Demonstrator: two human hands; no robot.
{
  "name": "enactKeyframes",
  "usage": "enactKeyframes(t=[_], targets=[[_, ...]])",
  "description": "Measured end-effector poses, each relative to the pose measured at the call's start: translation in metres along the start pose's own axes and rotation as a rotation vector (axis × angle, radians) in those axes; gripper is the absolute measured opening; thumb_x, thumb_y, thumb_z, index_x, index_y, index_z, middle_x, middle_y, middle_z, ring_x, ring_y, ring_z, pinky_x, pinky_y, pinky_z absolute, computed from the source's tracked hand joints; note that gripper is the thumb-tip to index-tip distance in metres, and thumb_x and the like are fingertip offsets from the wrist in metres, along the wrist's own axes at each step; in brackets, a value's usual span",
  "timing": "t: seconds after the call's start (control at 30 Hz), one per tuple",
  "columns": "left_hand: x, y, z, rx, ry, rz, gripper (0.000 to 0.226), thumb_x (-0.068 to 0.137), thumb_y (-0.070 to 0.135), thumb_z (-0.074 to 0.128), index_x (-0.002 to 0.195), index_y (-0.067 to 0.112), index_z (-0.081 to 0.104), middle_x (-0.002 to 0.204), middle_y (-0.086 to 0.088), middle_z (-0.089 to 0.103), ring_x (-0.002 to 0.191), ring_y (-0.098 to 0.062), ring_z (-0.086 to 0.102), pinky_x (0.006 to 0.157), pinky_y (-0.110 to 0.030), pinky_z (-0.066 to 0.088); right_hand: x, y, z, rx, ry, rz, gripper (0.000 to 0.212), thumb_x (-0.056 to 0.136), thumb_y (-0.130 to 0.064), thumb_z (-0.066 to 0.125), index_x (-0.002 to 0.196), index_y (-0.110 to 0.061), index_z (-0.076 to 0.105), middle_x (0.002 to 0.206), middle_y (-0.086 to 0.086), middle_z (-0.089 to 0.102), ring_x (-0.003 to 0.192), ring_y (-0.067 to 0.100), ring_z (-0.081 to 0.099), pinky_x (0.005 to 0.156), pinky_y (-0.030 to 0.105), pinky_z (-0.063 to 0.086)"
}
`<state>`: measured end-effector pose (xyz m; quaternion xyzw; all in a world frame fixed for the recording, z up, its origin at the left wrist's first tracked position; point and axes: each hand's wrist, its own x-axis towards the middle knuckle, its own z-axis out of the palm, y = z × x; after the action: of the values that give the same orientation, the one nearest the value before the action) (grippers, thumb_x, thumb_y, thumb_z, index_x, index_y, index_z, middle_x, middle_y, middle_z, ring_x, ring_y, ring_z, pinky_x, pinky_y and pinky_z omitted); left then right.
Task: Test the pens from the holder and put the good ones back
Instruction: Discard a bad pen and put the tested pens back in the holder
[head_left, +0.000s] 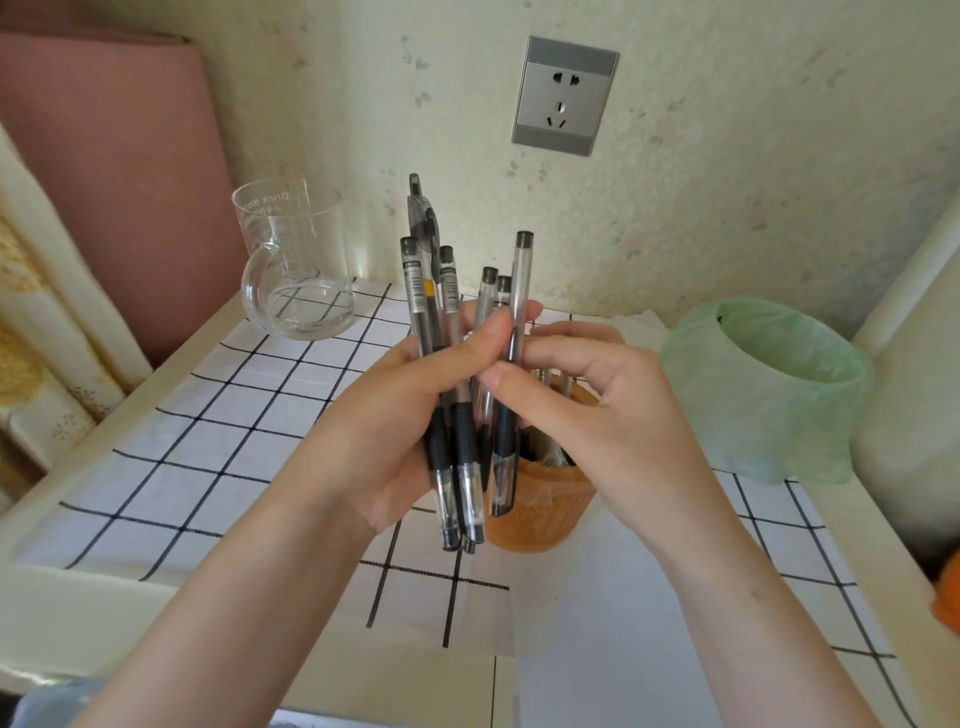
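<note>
Head view. Gripped upright in the left hand (405, 415), just above and in front of the holder (540, 512): a bundle of pens (418, 296), fist clenched round the barrels. Pinched in the right hand (597, 415), thumb and fingers (566, 340) clamped on its mid-barrel: the rightmost pen (520, 280), directly over the holder's mouth.

Handling, as a judgement: light, stiff, smooth plastic, likely to slide pen against pen in a loose fist. Dark rubber sleeves low on the barrels probably the surest place to take hold. Clear caps at the lower ends apt to slip off if tugged. Best drawn out singly and lengthwise.

Counted: six pens in the hands, one of them taller with a clip and five plain sticks. At least two more ends poking from the holder, with the rest hidden behind the right hand. One holder. Left of the holder and further back, one glass mug (296, 280). Right of it, one bin (769, 395) lined in green. Under it, one white sheet (597, 597) on the checked bench (234, 415).
</note>
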<state>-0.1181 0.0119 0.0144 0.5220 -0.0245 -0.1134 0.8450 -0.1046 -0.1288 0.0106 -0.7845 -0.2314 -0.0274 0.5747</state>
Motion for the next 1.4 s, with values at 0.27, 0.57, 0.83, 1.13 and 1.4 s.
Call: enactKeyframes(t=[0.27,0.57,0.83,1.13,1.4], targets=[[0.0,0.001,-0.001,-0.006,-0.073,-0.041,0.032,0.083,0.029,0.053,0.108,0.018,0.069,0.102,-0.008,0.072,0.093,-0.021,0.069,0.078,-0.033,0.057,0.001,0.016,0.011,-0.044,-0.005,0.008,0.024,0.085,-0.042,0.055,0.082,-0.024,0.072,0.09,-0.015,0.069,0.123,0.016,0.045,0.102,0.042,0.038],[0.003,0.005,-0.01,-0.089,0.014,0.053,0.029,0.093,0.019,0.044,0.113,0.012,0.064,0.11,-0.01,0.069,0.098,-0.021,0.068,0.077,-0.034,0.058,0.001,0.0,0.001,0.291,0.187,0.021,0.013,0.087,-0.026,0.061,0.092,-0.024,0.073,0.092,-0.002,0.075,0.094,0.009,0.069,0.083,0.02,0.051],[0.009,0.001,-0.022,-0.144,0.208,0.07,0.019,0.093,0.017,0.049,0.103,0.012,0.064,0.08,-0.001,0.071,0.056,-0.007,0.062,0.046,-0.016,0.05,0.006,0.006,-0.005,0.189,0.45,-0.025,0.005,0.09,-0.014,0.061,0.091,-0.011,0.065,0.081,0.001,0.075,0.076,0.012,0.073,0.068,0.027,0.057],[0.014,-0.008,-0.021,0.007,0.255,0.031,0.018,0.09,0.016,0.053,0.102,0.01,0.065,0.075,0.001,0.069,0.049,-0.005,0.05,0.039,-0.013,0.036,0.005,0.004,0.0,-0.017,0.51,-0.144,0.005,0.09,-0.014,0.062,0.092,-0.01,0.064,0.081,-0.004,0.073,0.076,0.006,0.071,0.068,0.022,0.056],[0.016,-0.012,-0.022,0.068,0.25,0.018,0.019,0.091,0.014,0.053,0.105,0.008,0.064,0.079,-0.001,0.069,0.049,-0.004,0.049,0.038,-0.012,0.035,0.003,0.014,0.013,-0.305,0.368,0.035,0.013,0.087,-0.023,0.067,0.092,-0.01,0.066,0.077,-0.001,0.071,0.069,0.012,0.069,0.065,0.036,0.058]])
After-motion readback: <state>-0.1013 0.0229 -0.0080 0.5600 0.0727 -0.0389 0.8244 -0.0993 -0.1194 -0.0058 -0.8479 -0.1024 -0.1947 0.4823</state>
